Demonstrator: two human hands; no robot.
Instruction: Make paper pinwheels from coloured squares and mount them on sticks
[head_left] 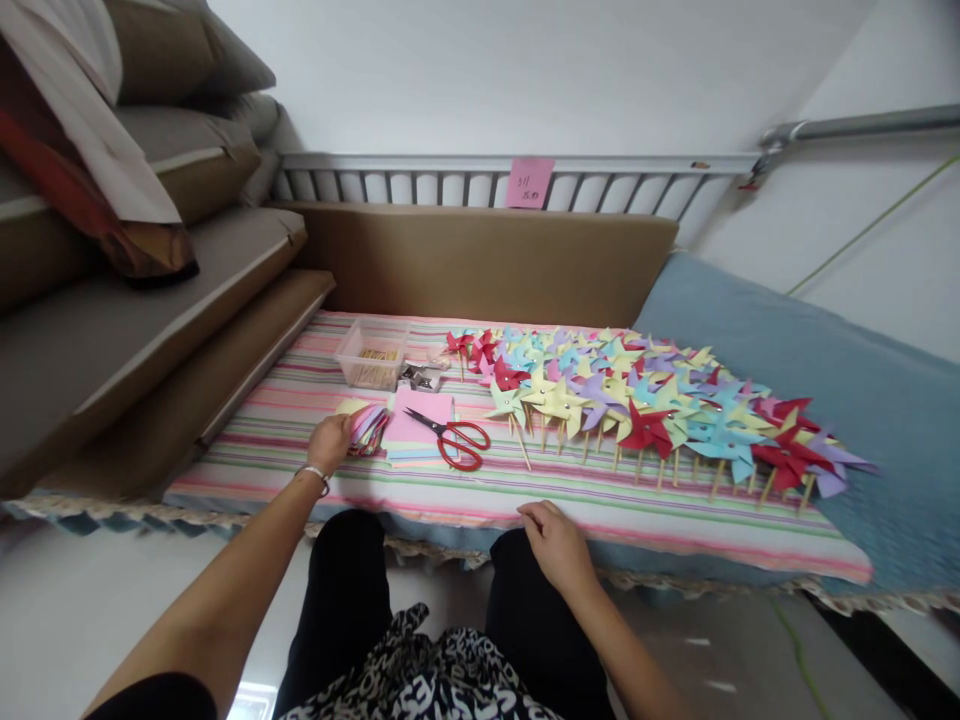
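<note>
My left hand (330,443) is at the left edge of a fanned stack of coloured paper pieces (368,430), its fingers closed on a yellow sheet (352,406) there. The fingertips are partly hidden. My right hand (553,540) rests over my right knee by the bed's front edge, fingers curled together with nothing visible in them. Between the hands, red-handled scissors (461,443) lie with their blades on a pile of square paper sheets (420,408), pink on top.
Many paper pinwheels (600,395) on sticks cover the right side of the striped cloth (465,505). A clear plastic box (372,355) of small sticks stands behind the paper, beside small metal items (420,377). Stacked cushions (150,260) rise at the left; a brown board (480,260) stands behind.
</note>
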